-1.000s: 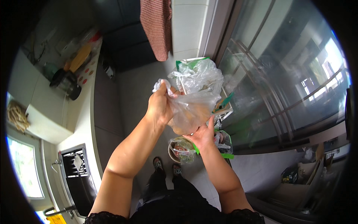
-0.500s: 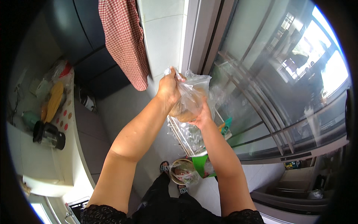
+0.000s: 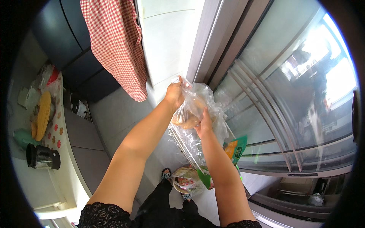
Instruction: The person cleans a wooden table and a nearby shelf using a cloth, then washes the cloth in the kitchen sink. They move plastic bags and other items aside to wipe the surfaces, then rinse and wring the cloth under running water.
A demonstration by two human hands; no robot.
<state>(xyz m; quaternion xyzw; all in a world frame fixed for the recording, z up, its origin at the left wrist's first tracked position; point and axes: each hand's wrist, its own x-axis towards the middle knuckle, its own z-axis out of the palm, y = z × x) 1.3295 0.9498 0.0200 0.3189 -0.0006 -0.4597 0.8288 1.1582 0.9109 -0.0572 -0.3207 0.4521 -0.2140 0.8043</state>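
Observation:
Between my hands is a clear plastic bag with something round and tan-brown inside; its kind I cannot make out. My left hand is closed on the bag's gathered upper part. Lower down, my right hand grips the bag's side by the brown contents, thumb pointing up. Right below stands a white wire rack heaped with crumpled clear plastic bags, which partly hide it. A green and orange packet leans at the rack's right side, beside my right forearm.
A round basket holding plastic-wrapped items sits by my feet. Glass sliding doors rise on the right. A red checked cloth hangs by the white wall. On the left counter are a black-topped blender jug and a yellow oval thing.
Both hands still hold the bag, which has come lower, nearer the rack. My view has shifted, and more of the green and orange packet shows.

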